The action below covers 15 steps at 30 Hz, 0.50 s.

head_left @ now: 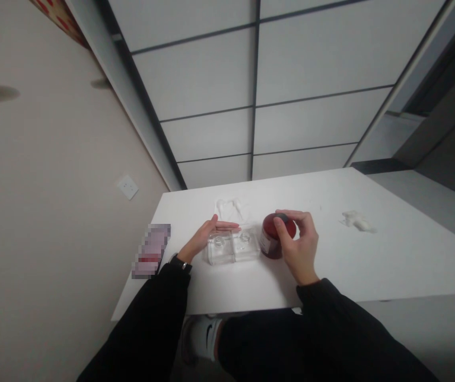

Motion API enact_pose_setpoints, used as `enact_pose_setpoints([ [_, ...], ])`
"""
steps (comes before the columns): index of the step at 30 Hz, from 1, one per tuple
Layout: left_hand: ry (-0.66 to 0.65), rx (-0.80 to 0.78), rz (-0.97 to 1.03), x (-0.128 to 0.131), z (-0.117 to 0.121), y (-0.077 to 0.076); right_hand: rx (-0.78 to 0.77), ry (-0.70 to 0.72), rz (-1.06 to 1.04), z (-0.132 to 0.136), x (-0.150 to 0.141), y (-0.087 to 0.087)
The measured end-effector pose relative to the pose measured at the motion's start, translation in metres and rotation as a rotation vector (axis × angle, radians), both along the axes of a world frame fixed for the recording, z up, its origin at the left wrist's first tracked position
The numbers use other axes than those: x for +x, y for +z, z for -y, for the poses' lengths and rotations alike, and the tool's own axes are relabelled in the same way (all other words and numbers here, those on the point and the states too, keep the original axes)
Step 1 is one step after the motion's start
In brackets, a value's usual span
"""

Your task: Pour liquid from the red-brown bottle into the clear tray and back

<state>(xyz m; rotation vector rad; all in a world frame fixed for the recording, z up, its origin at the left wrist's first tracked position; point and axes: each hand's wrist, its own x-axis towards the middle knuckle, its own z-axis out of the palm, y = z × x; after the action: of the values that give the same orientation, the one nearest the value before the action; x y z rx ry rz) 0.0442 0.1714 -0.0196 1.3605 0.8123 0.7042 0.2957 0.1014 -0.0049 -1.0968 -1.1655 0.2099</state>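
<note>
I log the right hand (298,249) with fingers clamped firmly around a red jar (271,239) at frame centre; the left hand (206,237), fingers together, lies flat over a clear plastic case (221,248) just beside it on the white worktop (331,265).

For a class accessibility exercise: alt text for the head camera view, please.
A person's right hand grips a red jar with a dark lid on a white table, while the flat left hand lies over a clear plastic box.
</note>
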Motion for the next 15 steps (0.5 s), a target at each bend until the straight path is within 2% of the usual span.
enact_pose_setpoints([
  [8, -0.022, -0.003, 0.005, -0.006, -0.007, -0.007, 0.028, 0.041, 0.108, -0.003, 0.000, -0.006],
  [15, -0.013, -0.045, 0.027, -0.009, -0.012, -0.015, 0.002, 0.033, 0.004, -0.002, -0.003, -0.013],
])
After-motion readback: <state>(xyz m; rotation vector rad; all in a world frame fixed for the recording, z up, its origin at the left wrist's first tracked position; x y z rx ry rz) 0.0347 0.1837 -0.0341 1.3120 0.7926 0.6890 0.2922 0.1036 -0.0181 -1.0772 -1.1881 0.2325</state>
